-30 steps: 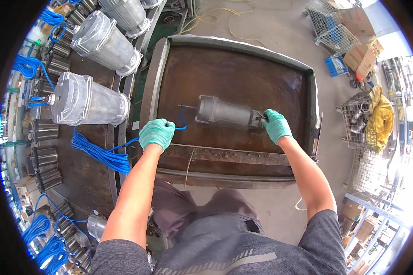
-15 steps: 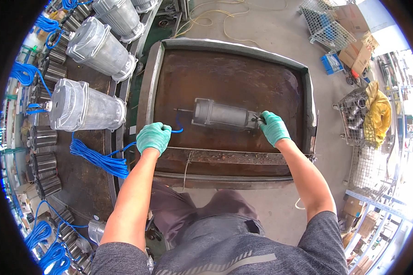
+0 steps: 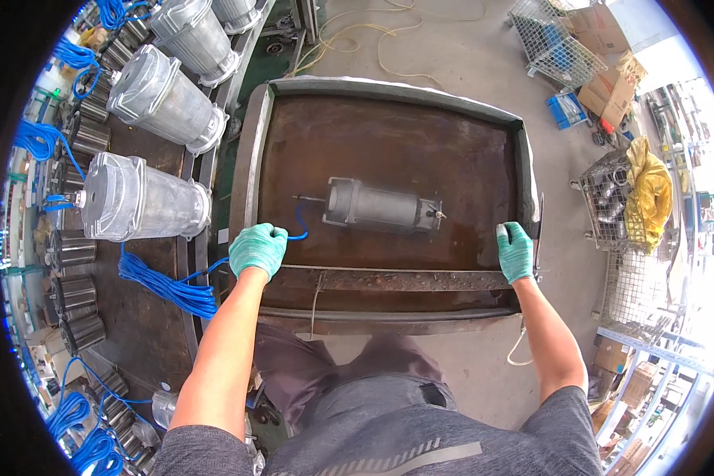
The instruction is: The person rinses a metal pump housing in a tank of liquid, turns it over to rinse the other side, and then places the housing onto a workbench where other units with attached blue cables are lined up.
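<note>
Grey housing (image 3: 379, 208): lies mid-tray (image 3: 389, 135), on its side.
Left hand (image 3: 259, 251): closed round blue cable (image 3: 297, 237) near left edge; slack seems best, sparing the cable strain.
Right hand (image 3: 515, 252): apart from housing, by right edge; grasp unclear.

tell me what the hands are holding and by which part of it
The left hand grips the blue cable partway along, between its coil and the grey motor. Nothing is visible in the right hand.

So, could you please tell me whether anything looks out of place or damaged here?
The grey cylindrical metal housing shows no clear damage. The brown metal crossbar nearby looks rough and rusty, and a thin yellow hose sprawls in untidy loops across the grey floor, perhaps a trip hazard.
</note>
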{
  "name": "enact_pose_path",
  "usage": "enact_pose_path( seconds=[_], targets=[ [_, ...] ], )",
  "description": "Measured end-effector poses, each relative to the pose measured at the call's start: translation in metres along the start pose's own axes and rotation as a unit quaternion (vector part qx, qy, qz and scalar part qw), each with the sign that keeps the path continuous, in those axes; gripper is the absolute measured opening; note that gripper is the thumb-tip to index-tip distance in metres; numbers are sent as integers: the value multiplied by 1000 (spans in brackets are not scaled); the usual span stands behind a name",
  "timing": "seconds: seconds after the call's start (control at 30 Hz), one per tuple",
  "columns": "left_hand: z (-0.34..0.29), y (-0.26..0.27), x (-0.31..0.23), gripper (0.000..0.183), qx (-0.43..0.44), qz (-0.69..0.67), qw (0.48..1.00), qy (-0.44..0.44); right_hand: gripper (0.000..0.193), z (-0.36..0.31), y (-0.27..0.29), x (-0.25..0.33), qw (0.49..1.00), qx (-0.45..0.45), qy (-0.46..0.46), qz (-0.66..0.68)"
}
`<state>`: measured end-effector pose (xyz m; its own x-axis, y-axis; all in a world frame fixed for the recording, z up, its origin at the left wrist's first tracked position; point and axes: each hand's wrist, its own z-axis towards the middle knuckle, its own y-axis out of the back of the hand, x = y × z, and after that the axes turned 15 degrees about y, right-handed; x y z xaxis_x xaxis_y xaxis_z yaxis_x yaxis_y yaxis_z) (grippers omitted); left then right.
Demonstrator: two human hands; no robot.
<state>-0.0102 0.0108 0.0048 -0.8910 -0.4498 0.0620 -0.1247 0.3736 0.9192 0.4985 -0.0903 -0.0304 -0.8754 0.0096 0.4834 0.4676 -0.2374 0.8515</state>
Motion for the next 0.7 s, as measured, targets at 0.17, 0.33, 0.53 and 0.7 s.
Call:
enact_pose_path(
  seconds=[0.17, 0.33, 0.53, 0.7],
  targets=[
    [0, 1, -1, 36, -3, 4, 1000, 4, 29, -1, -10, -1, 999, 3, -36, -14],
    [-4, 3, -4, 36, -12, 4, 1000, 3, 30, -2, -8, -4, 999, 0, -36, -29],
    [0, -1, -3, 37, -14, 8, 1000, 9, 31, 2, -5, 2, 999, 10, -50, -17],
    [-3, 0, -4, 37, -8, -2, 1000, 10, 30, -1, -8, -6, 999, 5, -46, -13]
  ],
)
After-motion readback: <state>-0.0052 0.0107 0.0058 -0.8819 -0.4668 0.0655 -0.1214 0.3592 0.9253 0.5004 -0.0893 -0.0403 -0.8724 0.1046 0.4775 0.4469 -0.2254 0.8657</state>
